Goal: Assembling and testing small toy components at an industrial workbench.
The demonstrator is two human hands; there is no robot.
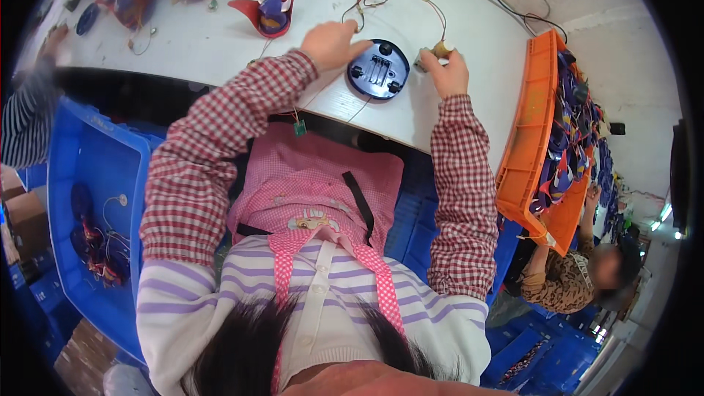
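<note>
left hand (328, 45): thumb by the round base (378, 70), cannot tell if it grips | right hand (447, 73): pinching a small yellowish part (441, 49) | round base: on white table (484, 44), between hands | wires (443, 20) (thin, looped): best kept slack

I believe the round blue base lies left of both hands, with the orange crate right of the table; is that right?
Not quite: the head view shows the round blue base between the left hand and right hand; the rest holds.
</note>
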